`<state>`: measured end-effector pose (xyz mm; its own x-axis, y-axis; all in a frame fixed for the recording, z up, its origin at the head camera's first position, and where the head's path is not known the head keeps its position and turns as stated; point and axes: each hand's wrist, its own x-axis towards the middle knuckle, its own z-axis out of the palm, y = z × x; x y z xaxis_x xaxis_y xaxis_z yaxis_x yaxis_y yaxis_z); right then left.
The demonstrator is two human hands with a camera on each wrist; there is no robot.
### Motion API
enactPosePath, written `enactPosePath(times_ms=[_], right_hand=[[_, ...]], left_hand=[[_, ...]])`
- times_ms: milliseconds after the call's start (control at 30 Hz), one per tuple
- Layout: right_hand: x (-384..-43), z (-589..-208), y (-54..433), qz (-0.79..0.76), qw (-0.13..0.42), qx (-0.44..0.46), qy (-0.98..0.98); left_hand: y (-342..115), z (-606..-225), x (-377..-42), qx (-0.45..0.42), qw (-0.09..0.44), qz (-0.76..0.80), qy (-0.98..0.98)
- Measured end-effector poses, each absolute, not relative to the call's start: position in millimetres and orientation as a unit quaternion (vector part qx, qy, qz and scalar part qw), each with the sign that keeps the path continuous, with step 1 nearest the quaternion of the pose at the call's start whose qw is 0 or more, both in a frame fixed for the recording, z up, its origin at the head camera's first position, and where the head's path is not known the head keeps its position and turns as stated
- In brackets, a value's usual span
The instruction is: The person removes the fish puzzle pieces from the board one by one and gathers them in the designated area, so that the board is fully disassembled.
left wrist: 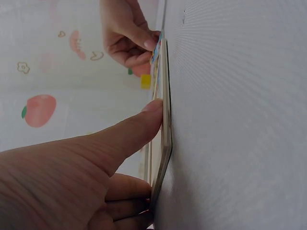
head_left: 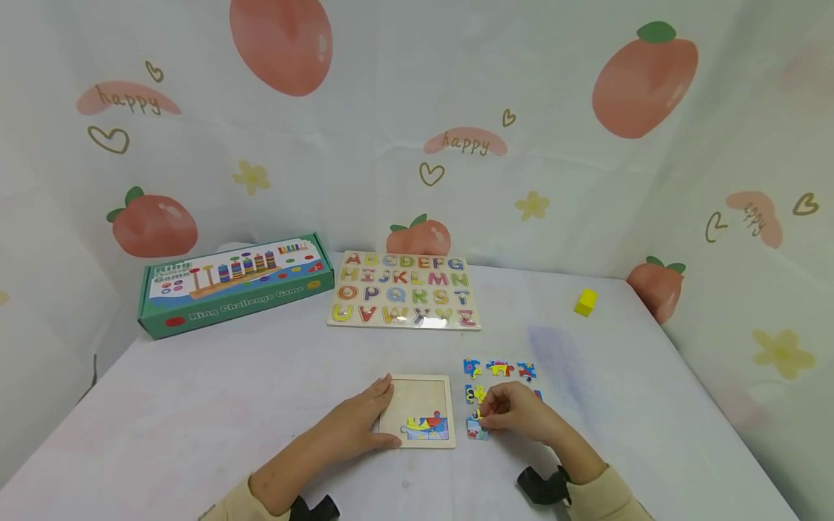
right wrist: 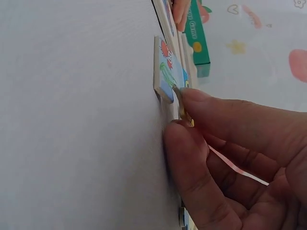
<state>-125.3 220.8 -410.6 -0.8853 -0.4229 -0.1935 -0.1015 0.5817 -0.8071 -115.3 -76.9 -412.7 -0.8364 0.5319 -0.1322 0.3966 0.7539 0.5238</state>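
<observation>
A square wooden puzzle tray (head_left: 413, 396) lies on the table, with several joined pieces (head_left: 430, 428) in its lower right part. My left hand (head_left: 355, 425) holds the tray by its left side, the thumb on the near rim and the fingers along the left edge. Just right of the tray, my right hand (head_left: 521, 414) pinches a small puzzle piece (right wrist: 183, 111) between thumb and forefinger. Close by the pinched piece lies a puzzle piece with a red crab (right wrist: 168, 67). More loose pieces (head_left: 499, 368) lie in rows beyond, partly hidden by the right hand.
Behind the tray lies a wooden alphabet board (head_left: 404, 297). A green Ring Challenge Game box (head_left: 237, 286) stands at the back left, and a yellow block (head_left: 586, 302) at the back right. A printed cloth (head_left: 365, 145) hangs behind the white-covered table (head_left: 247, 383).
</observation>
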Motion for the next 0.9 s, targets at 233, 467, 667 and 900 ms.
enactPosePath(times_ms=[233, 467, 667, 900], right_hand=[[-125.3, -406.9, 221.5, -0.420, 0.182, -0.161, 0.874], [-124.6, -405.3, 223.3, -0.412, 0.182, -0.174, 0.876], [-124.7, -407.4, 222.5, -0.393, 0.166, -0.181, 0.886], [-123.5, -409.1, 221.5, -0.378, 0.158, -0.174, 0.895]], left_hand=[[-76.5, -412.7, -116.3, 0.244, 0.138, 0.246, 0.928], [-76.4, -411.6, -116.7, 0.242, 0.144, 0.244, 0.928], [-75.7, -410.4, -115.5, 0.239, 0.144, 0.253, 0.926], [-76.8, -412.1, -116.5, 0.241, 0.147, 0.251, 0.926]])
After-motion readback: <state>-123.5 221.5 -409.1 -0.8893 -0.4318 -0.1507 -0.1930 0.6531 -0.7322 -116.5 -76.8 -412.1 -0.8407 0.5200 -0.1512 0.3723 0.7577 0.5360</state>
